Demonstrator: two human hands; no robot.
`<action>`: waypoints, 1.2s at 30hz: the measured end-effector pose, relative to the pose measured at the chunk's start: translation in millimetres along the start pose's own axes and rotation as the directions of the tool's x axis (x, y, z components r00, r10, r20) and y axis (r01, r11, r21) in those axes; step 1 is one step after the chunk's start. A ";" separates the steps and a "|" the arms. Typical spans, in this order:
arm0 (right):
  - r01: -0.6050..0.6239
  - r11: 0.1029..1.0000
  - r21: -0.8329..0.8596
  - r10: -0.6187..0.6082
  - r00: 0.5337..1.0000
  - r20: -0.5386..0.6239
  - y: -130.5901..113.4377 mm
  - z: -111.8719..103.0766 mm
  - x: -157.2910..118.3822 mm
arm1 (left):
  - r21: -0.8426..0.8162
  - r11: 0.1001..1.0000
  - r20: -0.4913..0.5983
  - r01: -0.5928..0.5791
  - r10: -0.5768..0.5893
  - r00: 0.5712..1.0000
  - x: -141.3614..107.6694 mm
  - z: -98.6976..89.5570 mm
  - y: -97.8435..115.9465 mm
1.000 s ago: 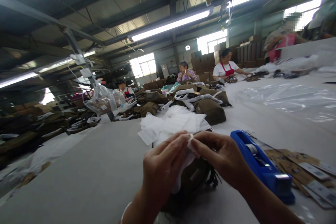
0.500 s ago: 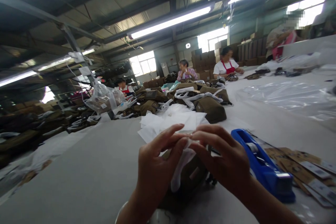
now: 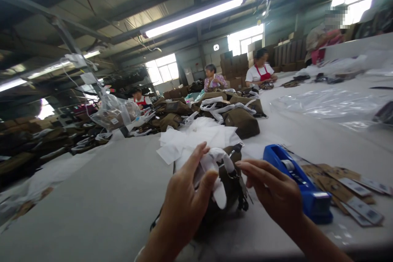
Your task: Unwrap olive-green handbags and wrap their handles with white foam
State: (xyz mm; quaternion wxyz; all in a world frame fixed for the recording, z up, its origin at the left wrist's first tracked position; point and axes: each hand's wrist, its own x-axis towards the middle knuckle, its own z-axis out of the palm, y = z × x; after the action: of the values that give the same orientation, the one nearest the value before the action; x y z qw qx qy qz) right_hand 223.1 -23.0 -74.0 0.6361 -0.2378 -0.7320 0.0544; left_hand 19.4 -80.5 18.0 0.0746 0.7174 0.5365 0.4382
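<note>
A dark olive bag (image 3: 229,184) stands on the table in front of me, partly hidden by my hands. Its handle (image 3: 221,154) is wrapped in white tissue, and a loose white end hangs down the front. My left hand (image 3: 187,190) is closed around the wrapped handle, thumb on the near side. Just right of the bag is my right hand (image 3: 273,190), its fingers stretched out close to a metal ring and dark dangling pieces at the bag's side. Nothing shows in that hand.
A blue tape dispenser (image 3: 307,188) sits beyond my right hand, with brown tags (image 3: 350,190) beside it. White tissue sheets (image 3: 199,135) lie behind the bag. Farther back are piled olive bags (image 3: 242,123), clear plastic (image 3: 325,104) and several people working.
My right hand has come off the white wrapping and moved to the right. My left hand now holds the wrapped handle alone, and more of the bag shows.
</note>
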 end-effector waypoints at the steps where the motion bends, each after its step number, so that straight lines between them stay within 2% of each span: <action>1: -0.067 0.998 -0.005 0.066 0.997 -0.029 2.1 -3.0 -6.5 | 0.111 0.994 0.046 -0.017 0.012 0.999 -0.8 3.8 -2.0; 3: -0.172 0.985 -0.034 0.170 0.983 -0.064 6.3 -10.2 -18.0 | 0.273 0.958 0.068 -0.086 0.070 0.995 0.3 9.3 -5.6; 5: -0.235 0.966 -0.104 0.225 0.970 -0.096 10.8 -20.3 -27.5 | 0.382 0.898 0.040 -0.219 0.220 0.975 4.6 10.9 -9.1; 6: -0.252 0.955 -0.157 0.235 0.965 -0.121 13.3 -26.7 -31.9 | 0.432 0.851 0.022 -0.298 0.320 0.947 7.4 10.5 -11.0; 8: -0.274 0.920 -0.279 0.237 0.958 -0.160 18.3 -41.8 -40.6 | 0.530 0.731 -0.006 -0.430 0.511 0.860 12.7 8.4 -16.3; 10: -0.303 0.875 -0.379 0.255 0.951 -0.173 23.7 -57.6 -50.4 | 0.608 0.621 -0.029 -0.495 0.640 0.768 16.4 6.9 -25.1; 12: -0.341 0.837 -0.427 0.314 0.940 -0.136 30.2 -70.5 -62.3 | 0.641 0.565 -0.055 -0.519 0.708 0.704 17.4 8.0 -38.4; 14: -0.366 0.818 -0.444 0.386 0.921 -0.049 38.2 -77.1 -76.1 | 0.641 0.570 -0.094 -0.514 0.723 0.684 16.1 11.3 -54.0; 15: -0.378 0.811 -0.447 0.425 0.905 0.005 42.9 -77.3 -83.3 | 0.636 0.594 -0.121 -0.492 0.706 0.698 14.8 13.3 -61.2; 18: -0.420 0.789 -0.448 0.520 0.845 0.122 58.9 -65.7 -101.8 | 0.622 0.697 -0.218 -0.357 0.592 0.776 9.4 19.4 -73.3; 21: -0.466 0.767 -0.441 0.581 0.796 0.170 77.6 -40.6 -109.7 | 0.609 0.748 -0.252 -0.262 0.497 0.830 -0.3 28.1 -68.8; 23: -0.486 0.756 -0.439 0.606 0.774 0.186 90.7 -22.2 -108.8 | 0.612 0.756 -0.262 -0.233 0.472 0.842 -12.1 36.8 -62.4; 24: -0.494 0.751 -0.438 0.614 0.766 0.191 96.8 -14.1 -107.2 | 0.617 0.754 -0.273 -0.225 0.474 0.837 -19.9 41.4 -60.1; 26: -0.502 0.750 -0.432 0.622 0.758 0.198 106.9 -2.2 -103.6 | 0.633 0.728 -0.283 -0.262 0.533 0.797 -38.5 49.7 -58.9; 28: -0.507 0.758 -0.411 0.619 0.757 0.209 112.2 2.1 -100.8 | 0.622 0.686 -0.241 -0.378 0.626 0.741 -58.6 55.2 -61.9; 30: -0.519 0.765 -0.382 0.616 0.762 0.199 111.4 -1.0 -99.3 | 0.530 0.681 -0.183 -0.505 0.673 0.716 -77.2 59.1 -66.7; 31: -0.530 0.764 -0.368 0.618 0.766 0.179 108.9 -4.7 -98.8 | 0.450 0.706 -0.157 -0.546 0.665 0.731 -85.1 61.3 -68.9; 33: -0.557 0.755 -0.346 0.623 0.774 0.114 100.7 -13.9 -97.2 | 0.265 0.798 -0.111 -0.541 0.583 0.805 -97.4 68.3 -71.8; 36: -0.600 0.760 -0.248 0.618 0.786 -0.007 82.6 -25.7 -91.6 | 0.012 0.939 -0.016 -0.344 0.344 0.939 -105.5 86.4 -69.5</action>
State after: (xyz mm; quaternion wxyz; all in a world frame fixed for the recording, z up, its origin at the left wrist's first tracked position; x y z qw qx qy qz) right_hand 277.9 5.8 -183.8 0.5227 -0.5347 -0.6393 0.1793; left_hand 27.5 -108.6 -132.3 -0.0111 0.7966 0.4055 0.4482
